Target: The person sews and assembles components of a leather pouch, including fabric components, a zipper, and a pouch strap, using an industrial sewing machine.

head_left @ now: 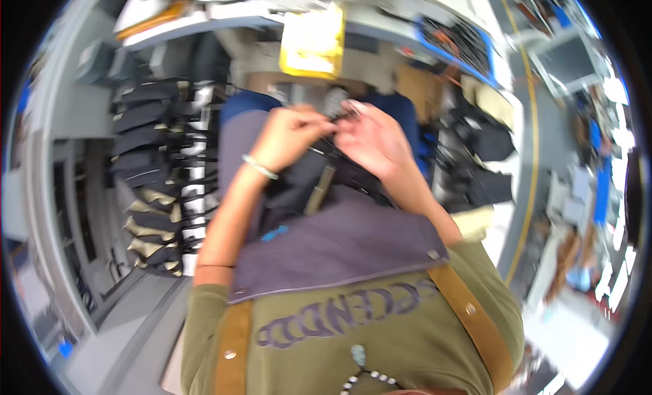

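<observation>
My left hand [292, 133] is closed in a pinch above my lap, a pale bracelet [259, 167] on its wrist. Facing it, my right hand [375, 138] has its fingers bent and the thumb and fingertips drawn together. The fingertips of both hands nearly meet over a small dark thing, too blurred to name. Below them a black fabric piece [295, 184] with a narrow tan strip [319, 190] lies on my lap, over the grey apron [339, 242].
Overlapping black and beige fabric pieces [146, 150] stand in a row to the left. More black pieces [485, 184] lie to the right. Ahead is a yellow bin [309, 69] at the worktable's edge, and a blue tray [455, 45] of dark parts sits at the far right.
</observation>
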`<action>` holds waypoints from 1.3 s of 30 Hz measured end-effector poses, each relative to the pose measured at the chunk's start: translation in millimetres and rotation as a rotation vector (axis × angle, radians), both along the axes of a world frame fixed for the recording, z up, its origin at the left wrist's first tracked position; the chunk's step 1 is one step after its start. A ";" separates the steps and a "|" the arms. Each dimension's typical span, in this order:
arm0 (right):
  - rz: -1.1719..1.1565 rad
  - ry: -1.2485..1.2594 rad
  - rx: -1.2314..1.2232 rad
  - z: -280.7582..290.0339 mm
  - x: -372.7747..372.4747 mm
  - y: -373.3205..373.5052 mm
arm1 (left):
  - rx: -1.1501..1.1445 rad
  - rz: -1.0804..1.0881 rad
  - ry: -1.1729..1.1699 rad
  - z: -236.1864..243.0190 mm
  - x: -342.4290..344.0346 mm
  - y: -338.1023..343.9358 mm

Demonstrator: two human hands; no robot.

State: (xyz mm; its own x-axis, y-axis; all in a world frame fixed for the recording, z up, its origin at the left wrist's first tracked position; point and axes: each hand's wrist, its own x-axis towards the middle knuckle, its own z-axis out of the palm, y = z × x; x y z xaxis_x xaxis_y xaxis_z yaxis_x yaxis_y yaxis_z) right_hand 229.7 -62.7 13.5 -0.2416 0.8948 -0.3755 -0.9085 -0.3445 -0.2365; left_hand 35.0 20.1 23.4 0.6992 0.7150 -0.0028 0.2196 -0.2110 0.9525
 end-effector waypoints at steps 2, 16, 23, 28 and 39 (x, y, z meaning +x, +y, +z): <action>-0.099 -0.126 -0.098 18.4 -10.2 -6.8 | 0.120 0.014 -0.010 1.1 -2.7 -1.9; -0.220 -0.758 0.195 31.4 -38.8 -13.7 | 0.044 0.005 -0.223 -13.1 -11.6 -5.2; -0.157 -1.213 0.290 24.8 0.3 -11.3 | -0.052 -0.029 -0.190 -7.9 -8.3 -9.7; -0.097 -1.381 0.390 32.7 14.7 -20.4 | -0.213 -0.086 -0.283 -14.9 8.9 -14.1; -0.384 -1.703 0.393 130.2 81.3 91.6 | -0.312 0.281 -0.309 -4.6 -15.6 46.8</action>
State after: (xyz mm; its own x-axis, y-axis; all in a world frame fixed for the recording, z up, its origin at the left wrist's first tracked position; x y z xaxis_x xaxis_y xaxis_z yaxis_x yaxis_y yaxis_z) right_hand 311.0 28.9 143.7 0.3683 0.8913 0.2643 0.3922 0.1088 -0.9134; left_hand 19.4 66.9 18.7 0.4821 0.8734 -0.0695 -0.0740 0.1197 0.9901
